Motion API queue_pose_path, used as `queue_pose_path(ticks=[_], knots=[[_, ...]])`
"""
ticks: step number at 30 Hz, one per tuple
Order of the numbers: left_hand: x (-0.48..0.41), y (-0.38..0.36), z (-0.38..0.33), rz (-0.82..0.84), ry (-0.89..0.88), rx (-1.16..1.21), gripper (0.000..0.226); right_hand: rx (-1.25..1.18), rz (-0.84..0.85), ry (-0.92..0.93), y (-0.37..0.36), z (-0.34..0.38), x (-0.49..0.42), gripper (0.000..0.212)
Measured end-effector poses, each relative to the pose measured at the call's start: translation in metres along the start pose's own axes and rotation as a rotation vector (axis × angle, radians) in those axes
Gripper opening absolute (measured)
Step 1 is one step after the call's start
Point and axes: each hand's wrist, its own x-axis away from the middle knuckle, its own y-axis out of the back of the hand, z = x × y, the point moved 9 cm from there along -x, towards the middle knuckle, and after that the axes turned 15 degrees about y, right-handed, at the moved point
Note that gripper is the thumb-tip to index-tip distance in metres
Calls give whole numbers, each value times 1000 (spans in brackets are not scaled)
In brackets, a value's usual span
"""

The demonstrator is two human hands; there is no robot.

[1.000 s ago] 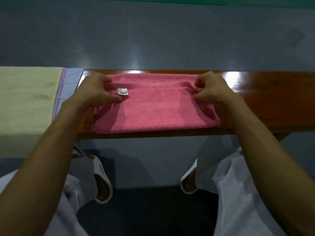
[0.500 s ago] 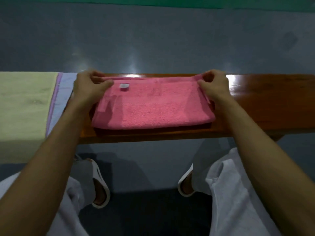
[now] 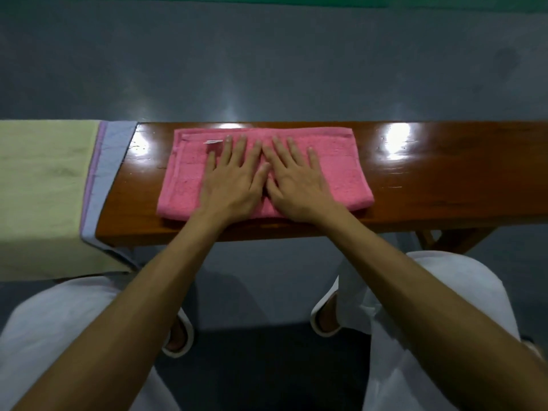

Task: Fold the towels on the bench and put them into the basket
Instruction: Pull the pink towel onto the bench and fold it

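A pink towel [image 3: 335, 161] is seen folded into a flat oblong on the wooden counter [image 3: 444, 179], lying across its middle, with a small white tag [image 3: 214, 142] near its far left corner. The left grip [image 3: 234, 179] and the right grip [image 3: 296, 179] are laid flat on top of it, side by side near its centre. Their fingers are straight and spread, and nothing is clasped; the cloth is only pressed down. The towel is judged to be soft, light and limp, with thick terry layers that could slide over one another or spring open if it were lifted by one edge. It would best be taken at both short ends, with fingers slid beneath the whole stack and thumbs set on top, so that the fold is kept. A pale green towel [image 3: 41, 188] and a lilac-blue towel [image 3: 112, 161] are draped over the counter's left end. No basket is shown.
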Motion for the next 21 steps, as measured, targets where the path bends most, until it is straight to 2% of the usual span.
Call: queue_pose_path(ticks=[3, 10, 19, 21], knots=[[-2, 3, 10, -25, 24, -58, 62, 19, 8, -39, 2, -11, 3, 72], [-12, 10, 61, -50, 138, -116, 74, 87, 45, -259, 13, -84, 29, 90], [5, 9, 73, -30, 140, -117, 76, 55, 34, -219, 10, -77, 47, 92], [6, 13, 70, -40, 137, -79, 74, -9, -55, -216, 18, -75, 48, 92]])
